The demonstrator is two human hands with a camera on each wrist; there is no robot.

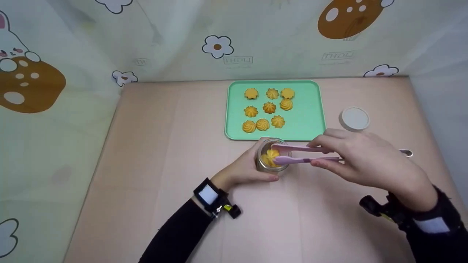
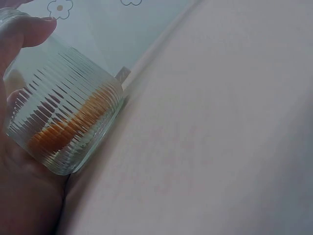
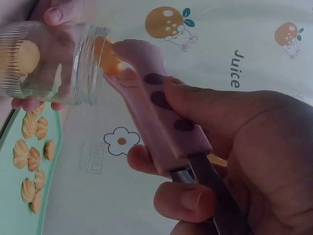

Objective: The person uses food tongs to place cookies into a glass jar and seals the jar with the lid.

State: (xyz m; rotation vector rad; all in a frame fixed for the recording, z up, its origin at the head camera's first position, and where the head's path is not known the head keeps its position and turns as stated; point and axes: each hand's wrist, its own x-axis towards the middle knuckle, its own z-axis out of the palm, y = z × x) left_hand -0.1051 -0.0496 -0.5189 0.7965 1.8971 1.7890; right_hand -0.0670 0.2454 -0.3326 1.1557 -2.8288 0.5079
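Pink tongs (image 1: 303, 154), squeezed by the right hand (image 1: 365, 160), lie with their long axis pointing to 9 o'clock, tips pinching a cookie (image 1: 270, 157) at the jar (image 1: 271, 155) mouth; the left hand (image 1: 243, 170) wraps the jar from 7 o'clock.

Pale wooden table (image 1: 153, 153), green tray (image 1: 310, 120) at its far middle, glass jar (image 1: 271, 157) just in front of the tray, white lid (image 1: 354, 118) right of the tray
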